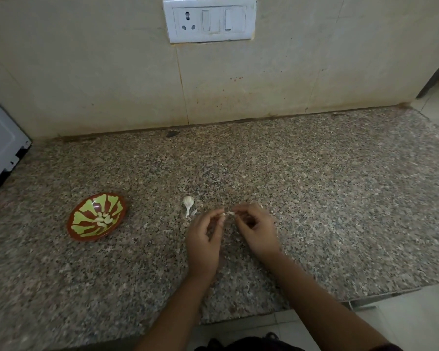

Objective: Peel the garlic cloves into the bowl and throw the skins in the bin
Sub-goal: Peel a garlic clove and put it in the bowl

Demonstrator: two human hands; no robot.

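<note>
Over the middle of the granite counter (314,198), my left hand (205,239) and my right hand (256,230) meet at the fingertips. Between them they pinch a small pale garlic clove (226,214), the left fingers on one end and the right fingers on the skin at the other. A remnant of the garlic bulb (188,202) with its stalk lies just beyond my left hand, with a few skin flakes beside it. To the left stands a brown bowl (74,224) with green markings, holding several peeled cloves (103,219). No bin is in view.
A white appliance (0,145) stands at the counter's left end. The tiled wall behind carries a socket and switch plate (209,20). The counter's front edge runs close below my forearms, with floor tiles beyond it and at the right.
</note>
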